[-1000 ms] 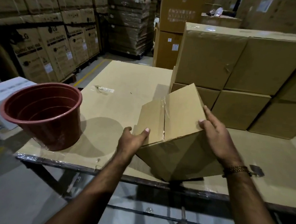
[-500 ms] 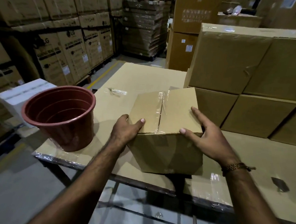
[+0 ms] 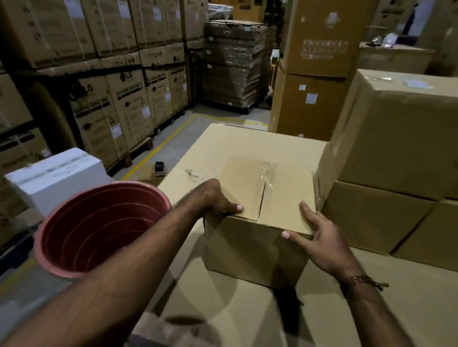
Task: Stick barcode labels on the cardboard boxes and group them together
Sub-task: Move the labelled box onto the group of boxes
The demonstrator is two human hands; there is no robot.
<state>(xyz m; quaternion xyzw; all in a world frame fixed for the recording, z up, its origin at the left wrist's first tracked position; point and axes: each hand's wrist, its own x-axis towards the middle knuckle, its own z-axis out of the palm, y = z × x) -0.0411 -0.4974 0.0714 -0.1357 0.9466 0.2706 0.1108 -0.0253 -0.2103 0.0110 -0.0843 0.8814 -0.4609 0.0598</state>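
A small brown cardboard box (image 3: 255, 251) with clear tape along its top seam stands upright on the cardboard-covered table (image 3: 251, 145). My left hand (image 3: 215, 199) grips its top left edge, thumb on the lid. My right hand (image 3: 323, 242) holds the top right corner, fingers spread over lid and side. A stack of larger plain boxes (image 3: 403, 147) stands just to the right, its lower box (image 3: 371, 218) close beside the small box. No barcode label shows on the small box.
A red plastic bucket (image 3: 96, 229) sits at the table's left edge beside my left forearm. A white box (image 3: 57, 175) stands further left. Tall stacks of printed cartons (image 3: 113, 103) line the aisle on the left; pallets and big cartons (image 3: 311, 70) stand behind.
The small box went from tilted on its edge to standing flat on the table, and moved away from me toward the stack on the right. Both hands stayed on it.
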